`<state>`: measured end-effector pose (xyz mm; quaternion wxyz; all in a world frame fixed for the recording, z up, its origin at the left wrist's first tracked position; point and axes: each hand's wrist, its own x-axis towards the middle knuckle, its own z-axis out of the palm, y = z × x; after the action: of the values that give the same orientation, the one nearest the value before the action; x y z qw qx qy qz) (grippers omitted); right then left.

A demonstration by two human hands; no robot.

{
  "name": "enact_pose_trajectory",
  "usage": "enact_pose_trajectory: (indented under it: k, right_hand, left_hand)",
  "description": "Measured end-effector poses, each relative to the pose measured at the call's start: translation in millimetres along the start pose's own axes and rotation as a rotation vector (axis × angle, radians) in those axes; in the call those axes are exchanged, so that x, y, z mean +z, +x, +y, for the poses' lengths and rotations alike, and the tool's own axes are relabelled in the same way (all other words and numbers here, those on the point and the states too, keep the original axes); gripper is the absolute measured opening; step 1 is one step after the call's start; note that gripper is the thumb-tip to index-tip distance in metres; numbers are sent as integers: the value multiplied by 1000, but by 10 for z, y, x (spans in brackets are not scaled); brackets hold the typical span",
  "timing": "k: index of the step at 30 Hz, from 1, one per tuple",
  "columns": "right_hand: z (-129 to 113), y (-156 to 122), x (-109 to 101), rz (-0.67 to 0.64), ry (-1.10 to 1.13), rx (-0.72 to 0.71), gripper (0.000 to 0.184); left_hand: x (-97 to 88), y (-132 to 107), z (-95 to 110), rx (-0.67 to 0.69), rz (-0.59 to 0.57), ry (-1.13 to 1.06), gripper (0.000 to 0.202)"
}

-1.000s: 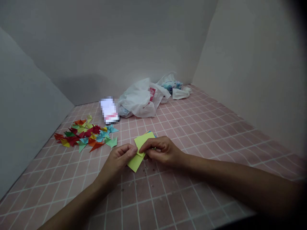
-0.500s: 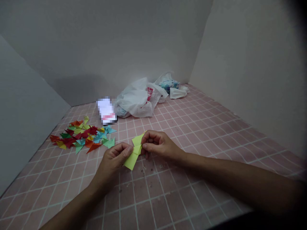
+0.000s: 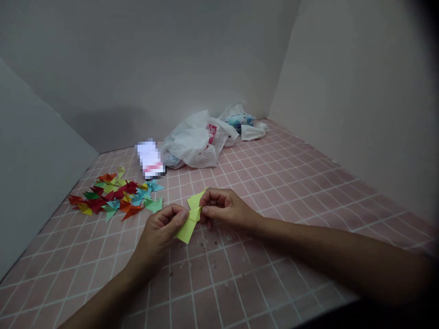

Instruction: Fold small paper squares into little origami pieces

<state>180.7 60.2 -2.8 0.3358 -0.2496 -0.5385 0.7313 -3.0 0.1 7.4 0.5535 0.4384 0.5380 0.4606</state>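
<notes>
A partly folded sheet of yellow paper (image 3: 187, 230) is held between my two hands, a little above the pink tiled surface. My left hand (image 3: 167, 225) pinches its left side between thumb and fingers. On the other side, my right hand (image 3: 222, 208) grips the paper near a crease, thumb against curled fingers. Part of the sheet's upper end is covered by the right fingers. To the left lies a loose heap of folded paper pieces (image 3: 118, 192) in red, orange, yellow, green and blue, apart from both hands.
A lit phone (image 3: 150, 159) with a blurred screen stands behind the paper heap. Beside it lies a crumpled white plastic bag (image 3: 194, 141), and farther right a bag with a blue-patterned packet (image 3: 240, 121). Grey walls (image 3: 192, 59) enclose the tiled surface (image 3: 274, 274).
The whole view has shifted very slightly. Both hands keep their pinch on the yellow paper, with hardly any movement of the fingers.
</notes>
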Motion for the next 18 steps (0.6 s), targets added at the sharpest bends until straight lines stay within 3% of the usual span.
enact_pose_trajectory:
  k: [18]
  right_hand:
    - [60,0,25,4,147,24,8]
  left_hand:
    - [-10,-10,32,142,-6,194,24]
